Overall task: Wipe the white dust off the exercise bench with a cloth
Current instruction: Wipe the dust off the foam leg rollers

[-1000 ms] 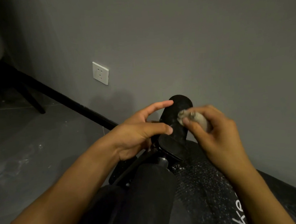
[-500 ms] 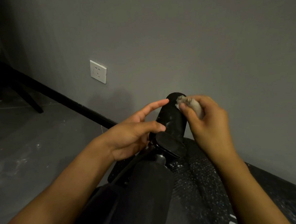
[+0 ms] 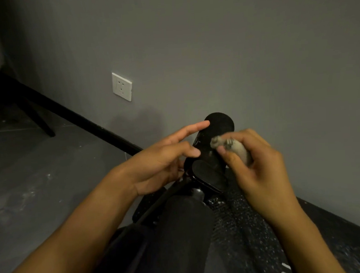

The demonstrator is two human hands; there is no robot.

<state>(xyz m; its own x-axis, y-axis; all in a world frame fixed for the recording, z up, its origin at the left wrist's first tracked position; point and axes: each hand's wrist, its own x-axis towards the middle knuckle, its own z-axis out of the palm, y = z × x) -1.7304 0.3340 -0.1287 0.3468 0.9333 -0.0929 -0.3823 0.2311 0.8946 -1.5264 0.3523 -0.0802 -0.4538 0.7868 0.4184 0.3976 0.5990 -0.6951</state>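
Cloth (image 3: 238, 151), pinched in right hand (image 3: 262, 173), back down foam roller (image 3: 218, 124) from its tip; left hand (image 3: 159, 165) straight-fingered, steadying it. Roller seemingly cleaner; bench pad (image 3: 245, 227) still speckled.

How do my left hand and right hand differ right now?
The left hand has straight fingers and holds nothing; the right hand curls round a bunched cloth. The left hand sits left of the roller; the right hand presses the cloth on its right side. Both are raised at the roller.
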